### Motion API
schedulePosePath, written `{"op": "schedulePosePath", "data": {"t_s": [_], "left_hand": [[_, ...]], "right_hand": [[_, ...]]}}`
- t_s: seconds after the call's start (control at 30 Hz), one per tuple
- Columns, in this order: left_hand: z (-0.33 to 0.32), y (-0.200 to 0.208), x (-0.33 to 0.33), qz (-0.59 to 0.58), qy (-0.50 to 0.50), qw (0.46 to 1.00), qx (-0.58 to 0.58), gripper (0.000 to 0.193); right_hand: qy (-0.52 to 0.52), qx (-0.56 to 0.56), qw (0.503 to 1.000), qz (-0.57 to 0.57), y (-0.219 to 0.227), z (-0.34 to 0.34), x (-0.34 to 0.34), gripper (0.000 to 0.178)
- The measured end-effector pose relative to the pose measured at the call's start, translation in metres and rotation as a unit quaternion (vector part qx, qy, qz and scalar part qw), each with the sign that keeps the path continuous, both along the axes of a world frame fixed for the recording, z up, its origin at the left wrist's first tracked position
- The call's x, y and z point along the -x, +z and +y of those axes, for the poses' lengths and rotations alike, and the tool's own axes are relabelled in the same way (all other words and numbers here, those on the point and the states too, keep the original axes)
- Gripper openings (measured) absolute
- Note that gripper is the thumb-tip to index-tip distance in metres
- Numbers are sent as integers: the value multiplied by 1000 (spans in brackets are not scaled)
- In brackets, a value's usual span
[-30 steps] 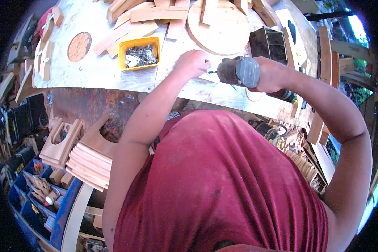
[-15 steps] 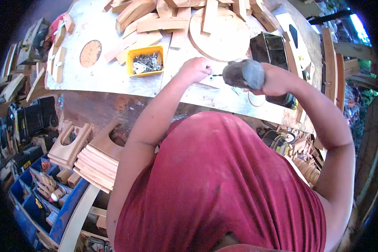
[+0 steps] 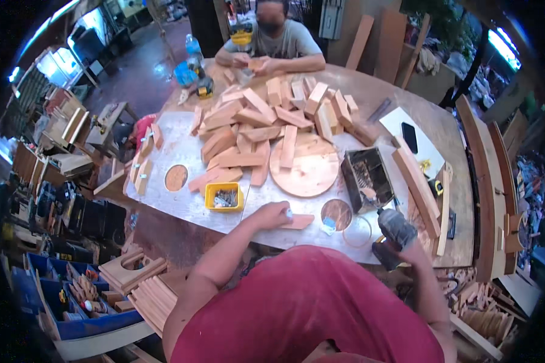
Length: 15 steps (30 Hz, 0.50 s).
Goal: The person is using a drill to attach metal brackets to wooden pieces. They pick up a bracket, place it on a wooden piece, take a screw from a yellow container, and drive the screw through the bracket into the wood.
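My left hand (image 3: 272, 216) is closed at the end of a small wooden block (image 3: 299, 222) lying near the table's front edge. A small pale metal piece (image 3: 289, 213) shows at its fingertips. To the right, my right hand (image 3: 414, 251) grips a dark cordless drill (image 3: 397, 227), held over the front right of the table, away from the block. A yellow tub (image 3: 223, 209) of metal fittings stands just beyond my left hand. Beside the drill sits an open dark metal bin (image 3: 352, 191) with what look like screws inside.
A heap of wooden blocks (image 3: 260, 118) covers the table's middle, beside a round wooden disc (image 3: 312, 176). At the far side, a person (image 3: 278, 45) handles a piece. A phone (image 3: 409, 138) lies on a white board. Blue crates (image 3: 82, 327) stand at lower left.
My right hand has drawn the drill away from the left hand toward the right. My left hand stays near the block. The view has tilted up, bringing in the far table and the other person.
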State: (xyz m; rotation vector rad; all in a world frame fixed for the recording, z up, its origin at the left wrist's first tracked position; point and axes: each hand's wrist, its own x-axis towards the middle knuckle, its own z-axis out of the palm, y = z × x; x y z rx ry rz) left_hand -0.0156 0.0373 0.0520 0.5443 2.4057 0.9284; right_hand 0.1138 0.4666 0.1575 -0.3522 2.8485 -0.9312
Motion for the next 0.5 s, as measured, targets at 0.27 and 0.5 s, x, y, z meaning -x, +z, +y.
{"op": "schedulePosePath", "data": {"t_s": [0.27, 0.5], "left_hand": [[-80, 73, -17, 57, 115, 987, -100, 24], [-232, 91, 42, 63, 410, 898, -145, 20]], "right_hand": [[-65, -71, 974, 203, -84, 40, -14, 28], [-209, 96, 966, 117, -132, 44, -24, 17]]}}
